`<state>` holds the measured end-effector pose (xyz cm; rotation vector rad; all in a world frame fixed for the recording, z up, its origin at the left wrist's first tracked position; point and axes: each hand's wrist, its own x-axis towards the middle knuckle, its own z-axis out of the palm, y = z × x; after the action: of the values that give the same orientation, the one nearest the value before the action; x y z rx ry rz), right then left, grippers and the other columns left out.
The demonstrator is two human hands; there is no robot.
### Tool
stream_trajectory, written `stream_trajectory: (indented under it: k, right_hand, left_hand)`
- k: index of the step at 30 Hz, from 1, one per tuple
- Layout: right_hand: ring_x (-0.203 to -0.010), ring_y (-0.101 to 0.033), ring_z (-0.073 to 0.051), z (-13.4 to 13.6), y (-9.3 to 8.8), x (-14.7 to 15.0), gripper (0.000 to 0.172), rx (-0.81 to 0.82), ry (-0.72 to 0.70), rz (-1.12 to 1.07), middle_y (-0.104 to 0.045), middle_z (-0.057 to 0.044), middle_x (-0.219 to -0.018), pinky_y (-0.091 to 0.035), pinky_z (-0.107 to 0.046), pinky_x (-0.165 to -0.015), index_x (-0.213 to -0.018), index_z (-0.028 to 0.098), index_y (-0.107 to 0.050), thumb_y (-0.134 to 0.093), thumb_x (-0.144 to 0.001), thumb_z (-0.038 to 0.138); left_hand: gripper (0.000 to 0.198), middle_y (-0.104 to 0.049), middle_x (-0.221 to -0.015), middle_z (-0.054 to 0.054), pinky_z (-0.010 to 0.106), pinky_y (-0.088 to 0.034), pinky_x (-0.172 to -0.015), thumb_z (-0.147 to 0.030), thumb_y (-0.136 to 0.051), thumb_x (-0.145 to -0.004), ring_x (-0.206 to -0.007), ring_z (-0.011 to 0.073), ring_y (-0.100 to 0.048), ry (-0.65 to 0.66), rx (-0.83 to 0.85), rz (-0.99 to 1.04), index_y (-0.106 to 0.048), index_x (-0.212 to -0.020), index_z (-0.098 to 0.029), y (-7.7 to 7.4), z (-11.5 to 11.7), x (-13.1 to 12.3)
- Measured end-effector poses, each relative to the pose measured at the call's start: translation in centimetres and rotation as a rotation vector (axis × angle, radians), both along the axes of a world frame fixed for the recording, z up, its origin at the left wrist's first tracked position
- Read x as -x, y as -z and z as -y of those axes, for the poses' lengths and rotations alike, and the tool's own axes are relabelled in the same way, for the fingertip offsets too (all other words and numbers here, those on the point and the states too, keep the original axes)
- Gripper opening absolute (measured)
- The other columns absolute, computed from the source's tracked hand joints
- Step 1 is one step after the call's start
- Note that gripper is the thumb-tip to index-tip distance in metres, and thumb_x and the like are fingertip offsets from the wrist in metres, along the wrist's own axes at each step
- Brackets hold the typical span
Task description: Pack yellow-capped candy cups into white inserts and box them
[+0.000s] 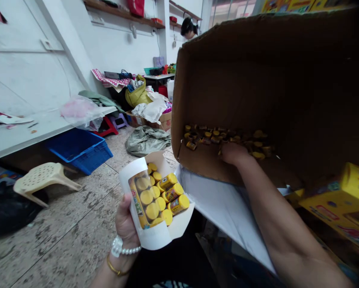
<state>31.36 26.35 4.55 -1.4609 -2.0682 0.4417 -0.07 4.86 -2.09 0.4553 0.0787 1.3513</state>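
My left hand grips a white-edged carton with a clear window, tilted and with its end flaps open. Yellow-lidded small tubs fill it, several standing with lids up and 3 lying on their sides on top. On that wrist are a pearl bracelet and a gold bangle. Deep inside a large cardboard box lying with its mouth towards me, my right hand is among loose yellow-lidded tubs. Its fingers look curled downward; shadow and the hand itself hide what is in them.
A white-covered surface supports the cardboard box. Printed yellow cartons stand close on the right. To the left are a plastic stool, a blue crate and a long table. Another person is at the back.
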Motion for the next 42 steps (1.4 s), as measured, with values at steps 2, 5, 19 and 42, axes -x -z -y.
stream_trajectory:
  k: [2,5,19,42]
  right_hand:
    - [-0.077,-0.063,-0.024,0.4,-0.2,0.9,0.027,0.014,-0.016,0.031,-0.063,-0.009,-0.063,-0.045,-0.034,-0.07,-0.052,0.019,-0.057,-0.082,-0.063,0.018]
    - [-0.08,-0.064,-0.022,2.5,-1.6,3.6,0.014,-0.04,-0.093,0.031,-0.069,-0.006,-0.081,-0.046,-0.033,-0.074,-0.081,0.019,-0.073,-0.076,-0.069,0.025]
    - [-0.083,-0.065,-0.016,6.3,-3.6,7.4,0.037,-0.053,-0.319,-0.032,-0.072,-0.004,-0.101,-0.048,-0.026,-0.073,-0.115,0.022,-0.069,-0.065,-0.09,0.048]
    - [-0.09,-0.067,-0.016,6.4,-2.8,7.3,0.045,0.111,-0.462,-0.226,-0.071,-0.005,-0.111,-0.053,-0.026,-0.078,-0.13,0.019,-0.061,-0.068,-0.087,0.031]
  left_hand:
    - [0.035,-0.075,-0.12,0.006,0.05,-0.044,-0.112,-0.039,-0.047,-0.095,-0.117,0.0282,-0.067,-0.01,0.005,-0.028,-0.071,-0.115,-0.024,-0.1,0.0,-0.5]
    - [0.034,-0.076,-0.117,0.006,0.051,-0.042,-0.113,-0.042,-0.049,-0.095,-0.124,0.0291,-0.063,0.0,0.005,-0.042,-0.071,-0.115,-0.026,-0.1,0.0,-1.3]
    - [0.041,-0.073,-0.126,0.006,0.05,-0.034,-0.118,-0.046,-0.043,-0.097,-0.129,0.0281,-0.059,0.121,-0.029,0.037,-0.068,-0.125,-0.028,-0.3,0.1,-2.2]
    - [0.051,-0.066,-0.137,0.008,0.05,-0.025,-0.122,-0.054,-0.044,-0.095,-0.138,0.0284,-0.05,0.087,0.054,0.086,-0.064,-0.13,-0.023,0.1,-0.6,-3.5]
